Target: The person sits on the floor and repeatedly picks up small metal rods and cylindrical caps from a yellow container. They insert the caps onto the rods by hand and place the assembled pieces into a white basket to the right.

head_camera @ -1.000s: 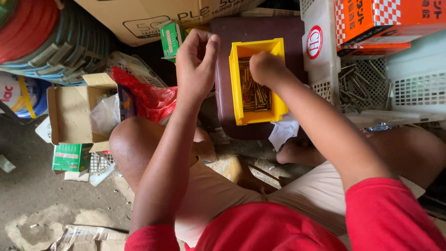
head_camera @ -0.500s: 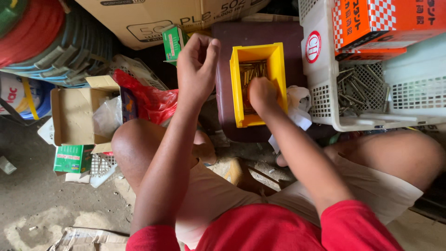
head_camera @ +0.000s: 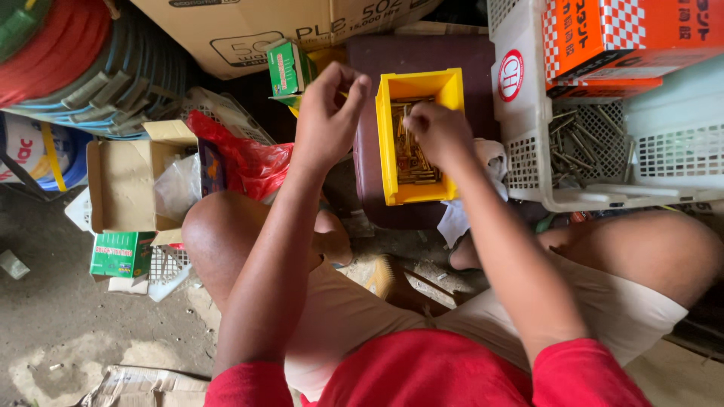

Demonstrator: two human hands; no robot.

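A yellow plastic bin full of brass-coloured screws rests on a dark maroon surface in front of me. My right hand reaches into the bin with its fingers curled down among the screws; whether it grips any is hidden. My left hand is raised just left of the bin, thumb and fingertips pinched together, seemingly on something small that I cannot make out. A small green box stands just behind that hand.
A white lattice basket with long nails sits at right, orange boxes on top. At left are an open cardboard box, a red plastic bag, a green packet and coiled hoses. My bare knees flank the bin.
My right hand has slid from the bin's near right edge down into the screws. My left hand has stayed raised, its fingers drawing into a pinch.
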